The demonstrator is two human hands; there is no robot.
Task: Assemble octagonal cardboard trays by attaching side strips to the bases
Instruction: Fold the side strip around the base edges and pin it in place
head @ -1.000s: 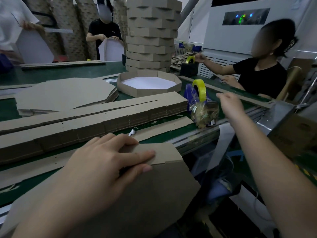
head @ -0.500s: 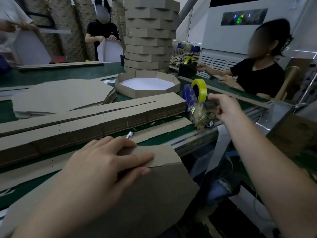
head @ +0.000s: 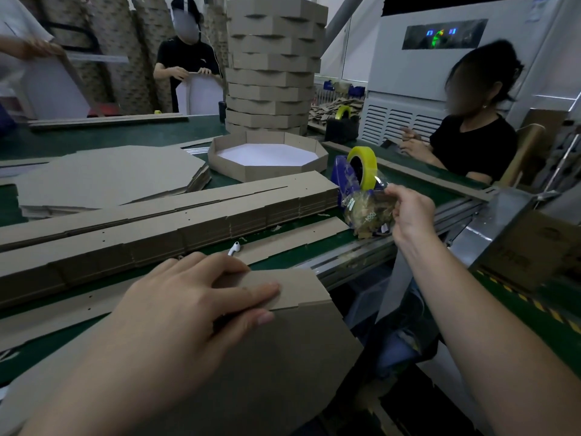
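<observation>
Left hand [head: 176,309] covers the middle of the base [head: 283,357] and one end of the strip [head: 295,284]; pinching or just pressing, can't tell. Base cut off at bottom edge. Right hand [head: 408,212] fingertips hidden behind plastic bag [head: 367,212]; bag contents unclear. Bag hides lower part of tape dispenser [head: 342,177]. Strip stacks [head: 157,231] run off left edge. Tray tower [head: 273,58] cut at top. Far-left person [head: 28,48] blurred, cropped.

Left hand [head: 176,305] on base [head: 283,379], right hand [head: 410,212] around bag [head: 366,214]
</observation>
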